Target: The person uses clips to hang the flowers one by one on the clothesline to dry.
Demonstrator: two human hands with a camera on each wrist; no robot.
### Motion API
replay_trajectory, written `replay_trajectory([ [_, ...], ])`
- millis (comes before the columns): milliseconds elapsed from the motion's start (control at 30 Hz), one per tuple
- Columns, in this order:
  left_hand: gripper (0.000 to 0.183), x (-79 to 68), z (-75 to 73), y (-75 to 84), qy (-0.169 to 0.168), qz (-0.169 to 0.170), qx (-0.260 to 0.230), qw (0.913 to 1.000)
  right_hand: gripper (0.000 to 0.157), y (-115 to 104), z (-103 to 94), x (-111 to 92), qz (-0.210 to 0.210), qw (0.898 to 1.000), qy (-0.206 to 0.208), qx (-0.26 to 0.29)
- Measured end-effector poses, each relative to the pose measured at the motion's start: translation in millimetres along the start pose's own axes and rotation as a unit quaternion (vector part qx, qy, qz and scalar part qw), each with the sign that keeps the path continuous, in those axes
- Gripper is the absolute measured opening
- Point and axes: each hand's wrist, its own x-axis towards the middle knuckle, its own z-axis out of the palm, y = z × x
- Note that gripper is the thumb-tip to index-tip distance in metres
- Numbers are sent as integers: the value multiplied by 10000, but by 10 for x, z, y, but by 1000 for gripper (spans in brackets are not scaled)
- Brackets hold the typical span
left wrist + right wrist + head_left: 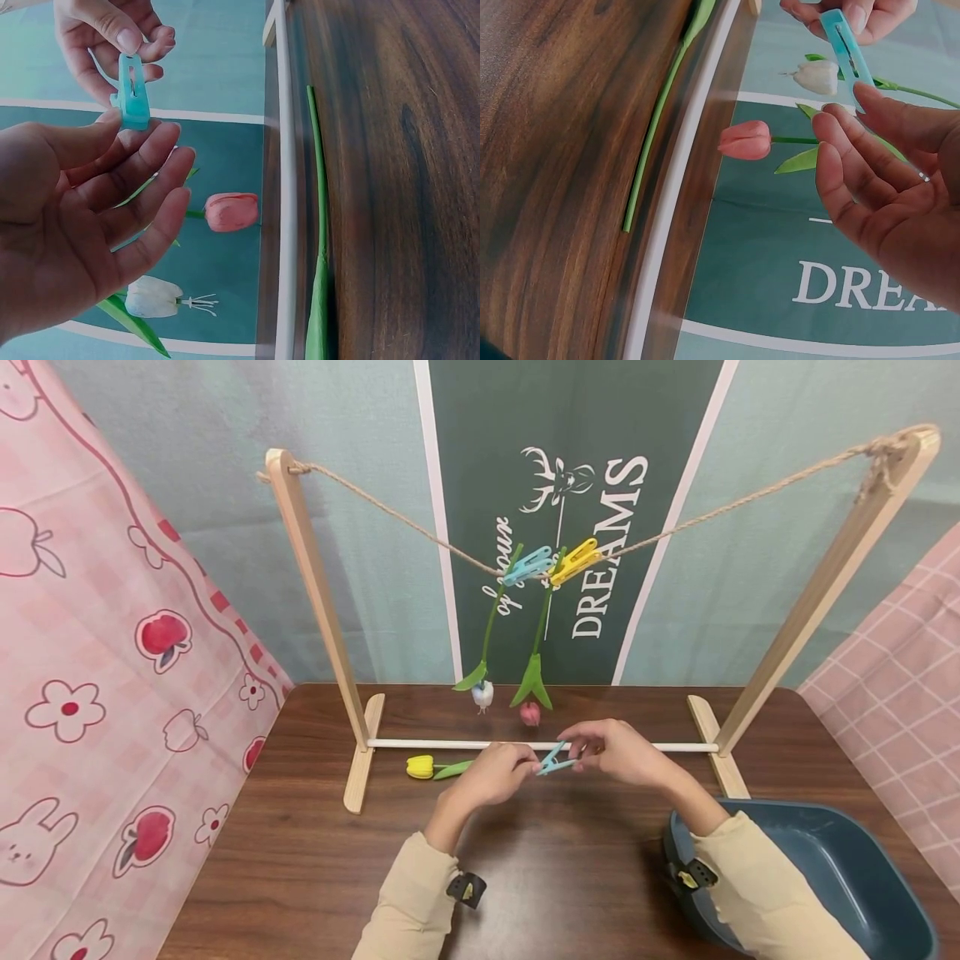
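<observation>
A light blue clothespin [556, 762] is held between both hands above the table, in front of the white crossbar. My left hand [491, 774] pinches one end of it between thumb and index finger, its other fingers loosely spread in the left wrist view. At the opposite end my right hand [618, 753] grips the clothespin with thumb and fingertips. Behind the hands, a white tulip [154, 297] and a pink tulip [746, 140] hang head down. A yellow tulip [421, 767] lies on the table, its stem partly hidden by my left hand in the head view.
A sagging rope [397, 514] runs between two wooden posts [318, 589]. On it, a blue clothespin [528, 565] and a yellow clothespin [574, 562] hold the hanging tulips' stems. A dark blue basin [847, 852] stands at right, under my right forearm. The white crossbar [435, 744] joins the posts' feet.
</observation>
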Motion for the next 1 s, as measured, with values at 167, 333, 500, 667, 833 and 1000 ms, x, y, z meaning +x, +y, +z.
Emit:
replay_trajectory([
  [167, 13, -3, -6, -6, 20, 66, 80, 9999, 29, 2, -9, -9, -37, 9998, 6, -179],
  [333, 12, -5, -17, -15, 121, 182, 161, 9996, 25, -6, -12, -17, -93, 9990, 77, -436],
  [500, 14, -6, -20, -20, 165, 179, 118, 9996, 24, 4, -15, -16, -137, 9987, 128, -477],
  [667, 17, -17, -33, -16, 196, 36, 69, 9998, 24, 33, -19, -23, -155, 9985, 178, -500],
  [833, 18, -41, -57, -36, 253, -80, 104, 9996, 23, 42, -39, -40, -59, 9986, 196, -486],
  [1000, 17, -52, -80, -83, 356, -47, 131, 9993, 23, 49, -57, -51, 45, 9984, 286, -491],
])
